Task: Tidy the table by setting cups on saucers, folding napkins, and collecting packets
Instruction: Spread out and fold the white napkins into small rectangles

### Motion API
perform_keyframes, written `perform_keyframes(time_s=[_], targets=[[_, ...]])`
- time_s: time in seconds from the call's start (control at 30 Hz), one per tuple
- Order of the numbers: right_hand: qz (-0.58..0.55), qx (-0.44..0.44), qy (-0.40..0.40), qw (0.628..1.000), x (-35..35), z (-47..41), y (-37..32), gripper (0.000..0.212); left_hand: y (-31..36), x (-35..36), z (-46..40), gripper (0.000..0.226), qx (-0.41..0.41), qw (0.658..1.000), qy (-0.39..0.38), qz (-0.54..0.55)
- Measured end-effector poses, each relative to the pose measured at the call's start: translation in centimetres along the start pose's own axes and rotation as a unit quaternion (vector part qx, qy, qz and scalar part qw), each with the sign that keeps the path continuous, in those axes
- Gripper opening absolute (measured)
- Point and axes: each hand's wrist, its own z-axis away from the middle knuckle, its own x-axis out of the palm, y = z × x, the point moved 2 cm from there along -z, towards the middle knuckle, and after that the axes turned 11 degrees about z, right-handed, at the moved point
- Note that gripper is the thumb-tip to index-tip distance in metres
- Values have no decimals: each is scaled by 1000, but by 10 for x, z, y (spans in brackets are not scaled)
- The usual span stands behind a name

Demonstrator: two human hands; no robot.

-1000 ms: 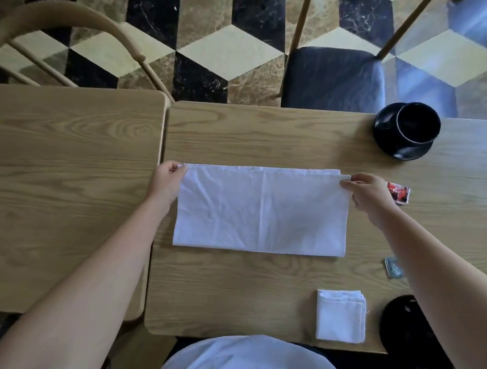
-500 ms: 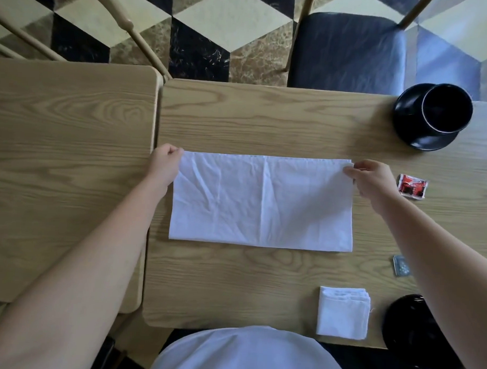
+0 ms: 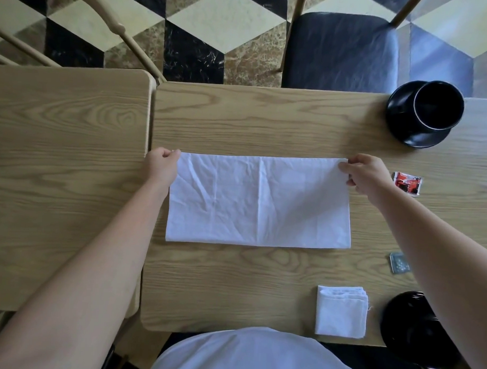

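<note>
A white napkin (image 3: 259,201), folded in half into a wide rectangle, lies flat in the middle of the wooden table (image 3: 266,121). My left hand (image 3: 163,165) pinches its far left corner and my right hand (image 3: 364,174) pinches its far right corner. A small folded napkin (image 3: 341,311) lies near the front edge on the right. A black cup (image 3: 437,108) stands on a black saucer (image 3: 404,129) at the far right. A red packet (image 3: 407,183) and a grey packet (image 3: 399,262) lie beside my right arm.
A second black dish (image 3: 408,325) sits at the front right, partly behind my right forearm. A second wooden table (image 3: 63,178) adjoins on the left. A dark cushioned chair (image 3: 341,49) and a wooden chair (image 3: 112,28) stand beyond the tables.
Both hands still hold the far corners of the napkin, which lies the same way. Only the camera view has shifted slightly.
</note>
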Motion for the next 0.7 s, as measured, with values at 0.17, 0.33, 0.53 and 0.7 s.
perform_keyframes(time_s=[0.17, 0.33, 0.53, 0.7], targets=[[-91, 27, 12, 995, 1, 10, 1, 14, 2, -8, 4, 31, 8, 1000, 22, -12], [-63, -4, 169, 984, 12, 48, 7, 24, -4, -21, 39, 31, 83, 977, 134, -140], [189, -319, 163, 914, 117, 123, -10, 42, -38, 58, 127, 41, 455, 854, -30, -253], [253, -370, 96, 889, 190, 136, -11, 54, -74, 85, 135, 50, 444, 837, -115, -299]])
